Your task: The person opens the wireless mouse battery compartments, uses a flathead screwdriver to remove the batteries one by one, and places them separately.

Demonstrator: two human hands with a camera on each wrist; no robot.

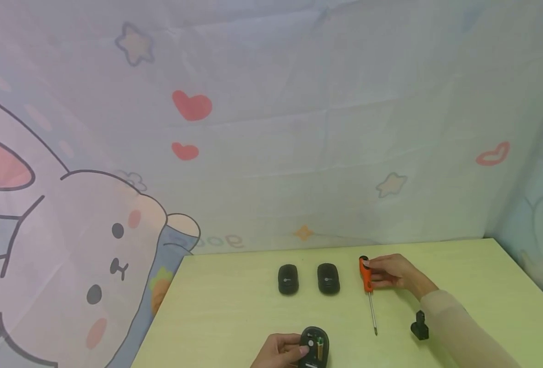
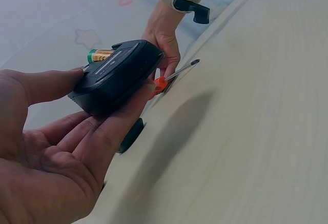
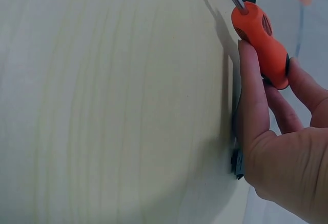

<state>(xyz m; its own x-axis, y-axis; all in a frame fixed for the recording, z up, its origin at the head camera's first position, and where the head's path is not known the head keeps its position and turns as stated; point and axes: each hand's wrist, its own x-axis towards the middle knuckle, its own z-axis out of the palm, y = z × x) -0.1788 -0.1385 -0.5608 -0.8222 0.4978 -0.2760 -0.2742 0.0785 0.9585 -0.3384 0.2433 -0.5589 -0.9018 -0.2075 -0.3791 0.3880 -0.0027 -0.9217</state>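
Note:
My left hand (image 1: 277, 352) grips a black computer mouse (image 1: 306, 362) with its underside turned up. A battery (image 1: 320, 348) shows in the mouse's open compartment; its green end and gold side stick up in the left wrist view, with my thumb on the mouse's edge. At the right, my right hand (image 1: 396, 271) holds a screwdriver (image 1: 367, 281) by its orange handle, between thumb and fingers. The metal shaft points toward the near side of the table, and its dark tip (image 2: 195, 62) shows in the left wrist view.
Two more black mice, a left one (image 1: 288, 279) and a right one (image 1: 328, 279), lie side by side toward the back of the pale table (image 1: 225, 301). A printed cloth (image 1: 271, 199) hangs behind the table. A black camera mount (image 1: 420, 327) is on the right wrist.

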